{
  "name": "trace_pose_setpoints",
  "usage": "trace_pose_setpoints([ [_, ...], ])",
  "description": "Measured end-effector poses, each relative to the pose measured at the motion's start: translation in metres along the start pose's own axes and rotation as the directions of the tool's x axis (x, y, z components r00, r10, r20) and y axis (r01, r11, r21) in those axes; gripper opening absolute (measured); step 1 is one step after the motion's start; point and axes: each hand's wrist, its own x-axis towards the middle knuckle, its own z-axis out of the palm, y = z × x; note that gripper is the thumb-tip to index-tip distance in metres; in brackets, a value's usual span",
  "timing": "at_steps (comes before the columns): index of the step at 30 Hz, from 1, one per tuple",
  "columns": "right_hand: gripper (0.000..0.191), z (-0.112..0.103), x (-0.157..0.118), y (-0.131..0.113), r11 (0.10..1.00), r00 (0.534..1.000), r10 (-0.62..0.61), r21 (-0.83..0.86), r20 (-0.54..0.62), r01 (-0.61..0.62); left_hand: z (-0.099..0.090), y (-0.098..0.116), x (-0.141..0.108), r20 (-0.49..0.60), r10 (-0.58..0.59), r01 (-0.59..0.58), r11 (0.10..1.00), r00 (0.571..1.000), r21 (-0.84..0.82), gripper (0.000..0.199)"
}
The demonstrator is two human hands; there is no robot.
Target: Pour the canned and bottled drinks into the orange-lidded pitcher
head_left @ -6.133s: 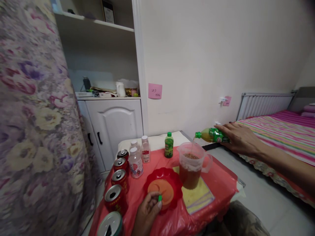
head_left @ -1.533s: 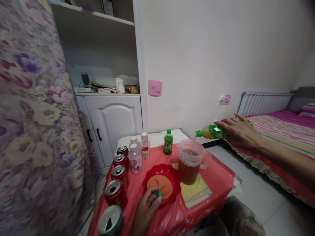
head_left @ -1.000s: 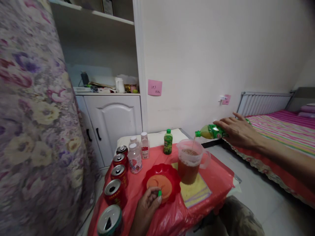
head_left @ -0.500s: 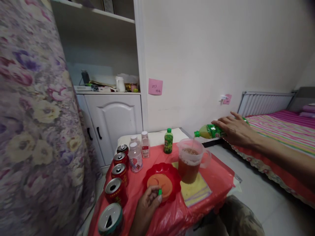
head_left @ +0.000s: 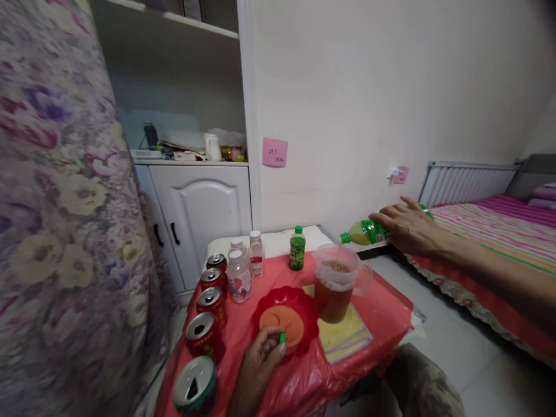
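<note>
My right hand (head_left: 410,227) grips a green-labelled drink bottle (head_left: 361,233), tipped on its side with its mouth to the left. A thin stream runs from it into a clear plastic pitcher (head_left: 333,289), which holds brown, foamy liquid and stands on a folded yellow cloth (head_left: 347,340). Between the thumb and fingers of my left hand (head_left: 267,350) is a small green bottle cap (head_left: 282,337). That hand is over the near edge of a red scalloped plate (head_left: 310,324) with an orange centre. Behind the plate stands a capped green bottle (head_left: 297,249), upright.
Several opened drink cans (head_left: 205,336) line the left edge of the red-covered table (head_left: 299,379). Clear bottles with white caps (head_left: 238,278) stand behind them. A bed (head_left: 499,231) is at the right, a floral curtain (head_left: 65,231) at the left.
My right hand and the tipped bottle have shifted slightly left, and the stream still runs into the pitcher. My left hand keeps the cap in the same place.
</note>
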Motion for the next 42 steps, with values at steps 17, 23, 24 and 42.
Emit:
trace_pose_setpoints([
  [17,0.062,-0.004,0.018,-0.006,0.997,0.997,-0.079,0.006,0.019,0.079,0.002,0.003,-0.001,0.005,-0.023,0.023,1.000,1.000,0.009,0.036],
  [23,0.061,-0.002,0.028,-0.005,0.988,0.988,-0.141,-0.053,0.057,0.144,0.002,0.004,-0.003,0.015,-0.017,0.016,1.000,1.000,0.009,0.036],
  [24,0.061,-0.003,0.030,-0.005,0.986,0.987,-0.149,-0.064,0.063,0.153,0.003,0.004,-0.003,0.012,-0.017,0.017,1.000,1.000,0.011,0.036],
  [42,0.039,-0.013,0.059,-0.033,0.945,0.963,-0.268,-0.187,0.022,0.267,0.009,0.016,-0.003,0.043,0.001,0.000,1.000,0.999,-0.023,0.036],
])
